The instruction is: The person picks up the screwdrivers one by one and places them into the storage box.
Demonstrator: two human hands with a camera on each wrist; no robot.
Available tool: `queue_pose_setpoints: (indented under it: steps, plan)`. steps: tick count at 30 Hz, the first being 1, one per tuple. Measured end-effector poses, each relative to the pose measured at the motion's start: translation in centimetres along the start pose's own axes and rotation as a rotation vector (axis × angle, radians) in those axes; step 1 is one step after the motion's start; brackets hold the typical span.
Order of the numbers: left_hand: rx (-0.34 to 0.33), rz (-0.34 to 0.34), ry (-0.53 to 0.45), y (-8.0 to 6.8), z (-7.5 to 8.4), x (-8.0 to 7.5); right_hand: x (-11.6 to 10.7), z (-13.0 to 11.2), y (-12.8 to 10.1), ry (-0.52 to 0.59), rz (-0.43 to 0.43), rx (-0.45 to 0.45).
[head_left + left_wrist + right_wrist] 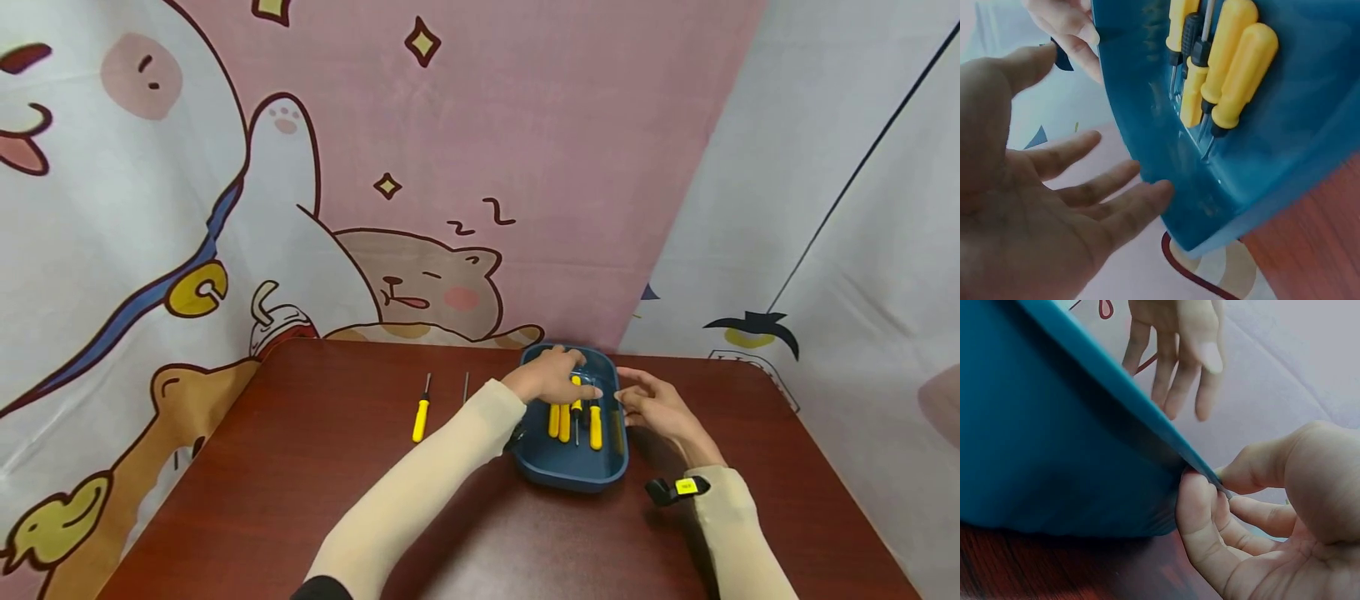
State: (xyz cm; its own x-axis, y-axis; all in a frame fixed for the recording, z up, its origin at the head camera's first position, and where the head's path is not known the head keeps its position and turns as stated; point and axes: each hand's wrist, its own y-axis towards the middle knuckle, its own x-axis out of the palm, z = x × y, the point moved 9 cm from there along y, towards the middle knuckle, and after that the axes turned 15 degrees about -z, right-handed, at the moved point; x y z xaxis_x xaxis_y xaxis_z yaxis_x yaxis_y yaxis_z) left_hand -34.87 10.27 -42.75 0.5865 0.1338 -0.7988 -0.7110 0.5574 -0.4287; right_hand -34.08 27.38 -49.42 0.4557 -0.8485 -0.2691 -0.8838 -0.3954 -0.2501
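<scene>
A blue plastic bin [572,482] stands on the table with several yellow-handled screwdrivers [596,427] lying inside; black collars and metal shafts show in the left wrist view. My left hand [553,379] hovers over the bin's far part, fingers spread and holding nothing. In the left wrist view its fingertips come close to the bin's rim, and contact is hard to judge. On the bin's right side, my right hand [663,412] pinches the rim between thumb and fingers, plainest in the right wrist view.
Left of the bin, one yellow-handled screwdriver [422,417] lies on the dark red-brown table [300,467]. Beside it a metal shaft [466,387] shows, its lower part hidden behind my left sleeve. A cartoon-printed cloth [570,167] hangs behind the table.
</scene>
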Motion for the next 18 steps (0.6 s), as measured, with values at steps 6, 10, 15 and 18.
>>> queue_pose_setpoints:
  steps: [6,10,15,18]
  plan:
    - [0.066,0.04,0.069,-1.0,0.4,-0.5,0.1,-0.4,0.0,-0.001,0.002,-0.013]
    - [0.1,0.085,0.112,-1.9,0.5,-0.9,0.1,-0.3,0.1,-0.003,0.003,-0.006]
    - [0.142,0.117,0.17,-2.9,0.6,-1.0,-0.1,0.1,0.1,0.004,0.002,0.004]
    - [0.158,0.136,0.195,-3.4,0.5,-1.1,-0.2,0.1,0.0,0.003,0.008,0.004]
